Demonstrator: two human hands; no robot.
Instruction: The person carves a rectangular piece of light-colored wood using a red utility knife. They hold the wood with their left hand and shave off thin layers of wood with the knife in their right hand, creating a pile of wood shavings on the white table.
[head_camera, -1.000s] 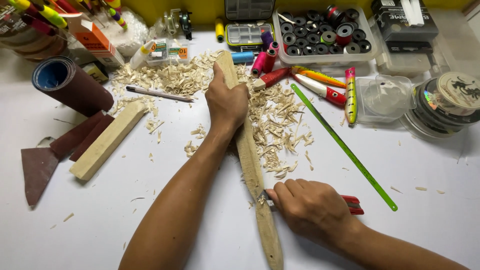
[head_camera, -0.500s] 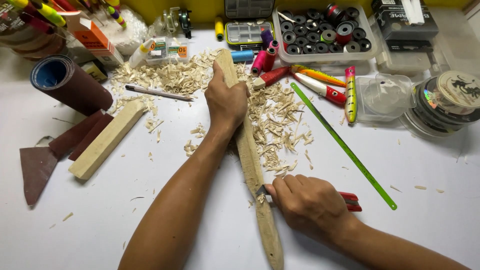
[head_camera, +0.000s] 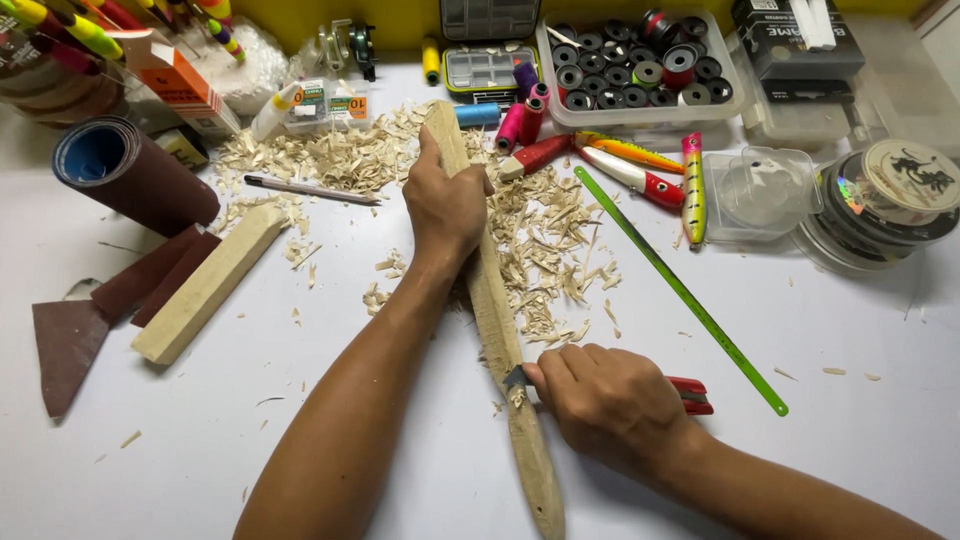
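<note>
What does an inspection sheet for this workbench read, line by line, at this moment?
Surface: white table, strewn with wood shavings.
Job's things: long wooden stick lying lengthwise; red-handled knife, blade against the stick.
Clutter: spare wood block, sandpaper roll, green ruler, fishing lures, tray of spools.
Grips: left hand clamps the stick's far part; right hand grips the knife.
Cables: nothing seen.
Surroundings: yellow wall behind.
</note>
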